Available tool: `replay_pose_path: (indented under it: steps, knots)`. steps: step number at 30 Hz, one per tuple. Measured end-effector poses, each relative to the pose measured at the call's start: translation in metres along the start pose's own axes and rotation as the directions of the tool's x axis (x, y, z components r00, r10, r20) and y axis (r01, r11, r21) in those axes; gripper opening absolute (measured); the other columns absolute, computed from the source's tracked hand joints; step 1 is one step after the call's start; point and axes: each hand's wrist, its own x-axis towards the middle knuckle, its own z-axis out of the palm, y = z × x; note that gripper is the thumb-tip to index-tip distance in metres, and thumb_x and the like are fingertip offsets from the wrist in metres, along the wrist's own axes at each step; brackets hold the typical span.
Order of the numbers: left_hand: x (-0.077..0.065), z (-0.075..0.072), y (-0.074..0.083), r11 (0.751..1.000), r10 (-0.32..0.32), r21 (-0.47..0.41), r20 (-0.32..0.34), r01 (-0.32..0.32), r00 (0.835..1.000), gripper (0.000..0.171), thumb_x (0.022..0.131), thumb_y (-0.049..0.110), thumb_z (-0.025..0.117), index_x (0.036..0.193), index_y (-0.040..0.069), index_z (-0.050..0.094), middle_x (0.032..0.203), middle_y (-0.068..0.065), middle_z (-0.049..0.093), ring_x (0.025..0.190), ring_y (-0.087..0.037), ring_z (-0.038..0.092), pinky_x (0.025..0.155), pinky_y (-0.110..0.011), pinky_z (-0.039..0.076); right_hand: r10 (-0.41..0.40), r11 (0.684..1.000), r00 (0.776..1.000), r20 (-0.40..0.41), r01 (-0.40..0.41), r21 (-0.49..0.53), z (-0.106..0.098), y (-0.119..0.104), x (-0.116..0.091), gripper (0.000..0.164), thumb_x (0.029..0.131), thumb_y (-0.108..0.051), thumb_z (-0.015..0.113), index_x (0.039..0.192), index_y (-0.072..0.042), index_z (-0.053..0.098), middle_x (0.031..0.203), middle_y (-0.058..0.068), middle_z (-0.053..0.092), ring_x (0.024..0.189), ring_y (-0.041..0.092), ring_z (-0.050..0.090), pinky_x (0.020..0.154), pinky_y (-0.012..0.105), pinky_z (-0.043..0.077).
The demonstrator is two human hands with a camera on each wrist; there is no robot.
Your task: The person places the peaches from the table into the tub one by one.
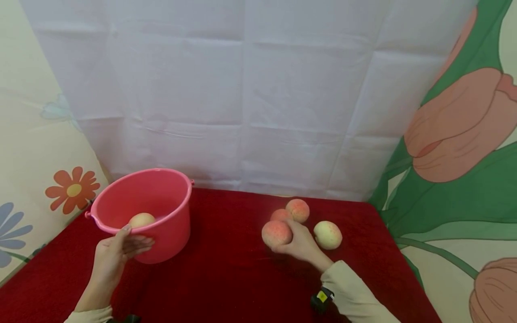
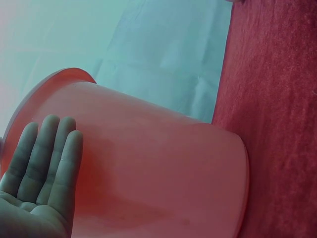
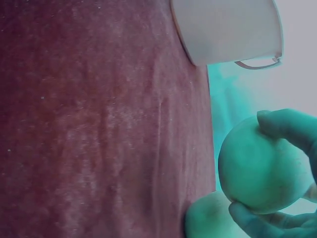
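A pink bucket [image 1: 169, 233] stands on the left of the table, with a pale peach [image 1: 142, 219] visible inside. My left hand [image 1: 117, 253] holds its near rim, thumb over the edge and fingers stretched along the outer wall. In the left wrist view those fingers [image 2: 44, 163] are straight beside the bucket [image 2: 158, 163]. On the right, my right hand [image 1: 300, 242] grips a reddish peach [image 1: 276, 234] between thumb and fingers. The right wrist view shows this peach [image 3: 265, 166] above another peach [image 3: 210, 218].
Behind the held peach are two reddish peaches, one partly hidden [image 1: 279, 214] and one farther back [image 1: 298, 210]. A yellowish peach [image 1: 328, 234] lies right of the hand. Red cloth [image 1: 226, 269] covers the table; a white sheet [image 1: 242, 89] hangs behind it.
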Motion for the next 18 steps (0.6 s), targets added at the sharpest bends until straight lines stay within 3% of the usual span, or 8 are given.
replay_pose_path:
  steps: [10, 18]
  knots:
    - [-0.001, 0.000, 0.000, 1.000, -0.006, -0.006, 0.001, 0.006, 1.000, 0.040, 0.098, 0.023, 0.041, 0.079, 0.010, 0.073, 0.074, -0.004, 0.070, 0.069, -0.017, 0.068, 0.064, -0.029, 0.055, -0.034, 0.998, 0.999, 0.000, 0.034, 0.044, -0.005, -0.011, 0.007, 0.071, 0.062, -0.020, 0.083, 0.124, -0.008, 0.050, 0.119, 0.003, 0.056, 0.107, 0.020, 0.054, 0.087, 0.040, 0.045]
    - [-0.001, 0.000, 0.000, 1.000, 0.003, -0.004, 0.008, -0.003, 1.000, 0.040, 0.098, 0.023, 0.041, 0.080, 0.010, 0.073, 0.074, -0.004, 0.070, 0.070, -0.017, 0.068, 0.065, -0.029, 0.055, -0.048, 0.999, 0.999, -0.015, 0.049, 0.006, -0.007, -0.018, 0.014, 0.067, 0.061, -0.022, 0.083, 0.119, -0.005, 0.052, 0.112, 0.006, 0.058, 0.099, 0.021, 0.057, 0.082, 0.039, 0.048]
